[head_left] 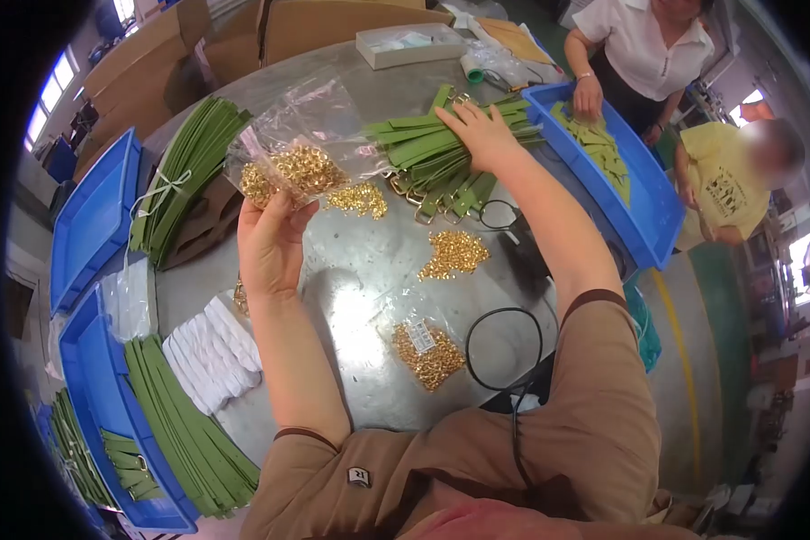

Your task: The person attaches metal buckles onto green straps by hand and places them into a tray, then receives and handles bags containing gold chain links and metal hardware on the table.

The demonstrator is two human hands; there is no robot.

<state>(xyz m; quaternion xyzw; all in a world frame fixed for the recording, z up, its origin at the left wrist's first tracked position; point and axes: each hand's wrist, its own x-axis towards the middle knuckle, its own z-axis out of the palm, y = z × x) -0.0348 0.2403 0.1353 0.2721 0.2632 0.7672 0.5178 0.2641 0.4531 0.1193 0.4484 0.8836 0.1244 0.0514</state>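
My left hand (pixel 274 247) is closed on a clear plastic bag (pixel 301 171) of small gold metal pieces, raised over the metal table. Just right of the bag, a loose gold pile (pixel 358 200) lies on the table. My right hand (pixel 481 135) rests with fingers spread on a stack of green straps (pixel 414 144) with gold buckles. Another gold pile (pixel 454 255) sits mid-table. Nearer my body is a labelled clear bag (pixel 429 354) filled with gold pieces.
Blue trays (pixel 639 202) of green straps stand at right and left (pixel 85 351). Green strap bundles (pixel 189 171), white cloth (pixel 211 351) and a black cable (pixel 471 337) lie around. Two people (pixel 648 36) (pixel 724 175) are beyond the right tray; one reaches into it.
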